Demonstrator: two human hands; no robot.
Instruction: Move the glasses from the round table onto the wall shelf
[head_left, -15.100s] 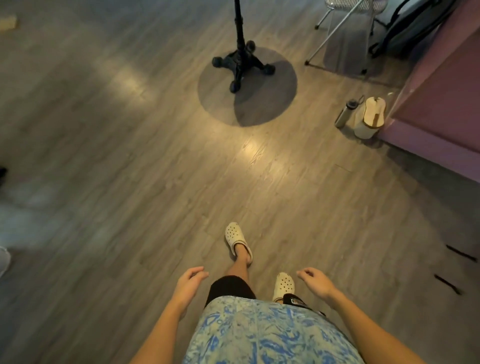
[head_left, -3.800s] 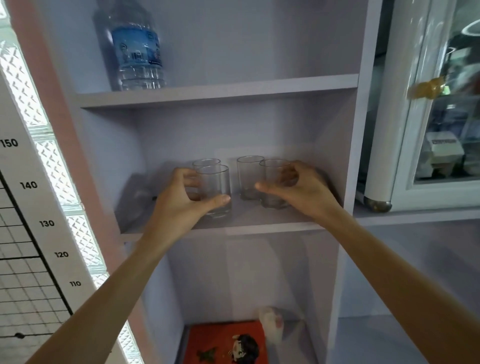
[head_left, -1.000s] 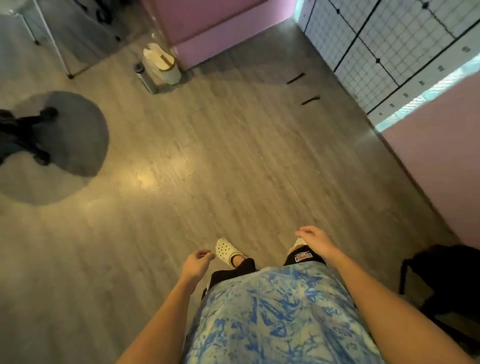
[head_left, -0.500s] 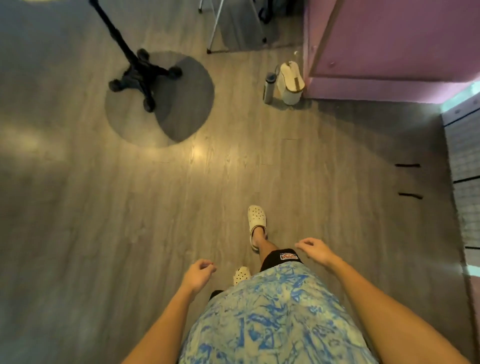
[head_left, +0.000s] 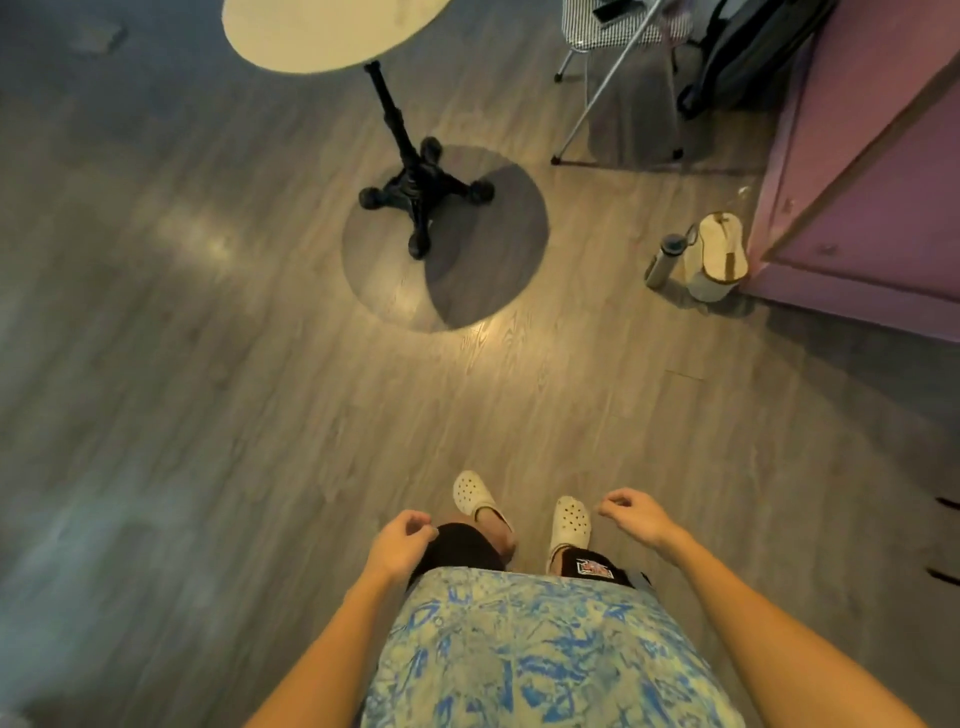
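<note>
Left hand (head_left: 397, 540) lower centre, fingers loosely curled, holds nothing. Right hand (head_left: 631, 517) just right of it, same loose curl, holds nothing. Both hang over the wood floor (head_left: 208, 389) by the white clogs (head_left: 570, 522). Round table (head_left: 332, 31) at top centre, cut by the frame edge, on a black pedestal base (head_left: 421, 192). Cannot tell where the glasses are. Bottle (head_left: 662, 260) and bag (head_left: 717, 257) at right, beside the pink cabinet (head_left: 872, 182).

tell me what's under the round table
Under the round table stands its black post on a four-footed base, with a round shadow on the wood floor. The floor behind the tabletop is hidden.
</note>
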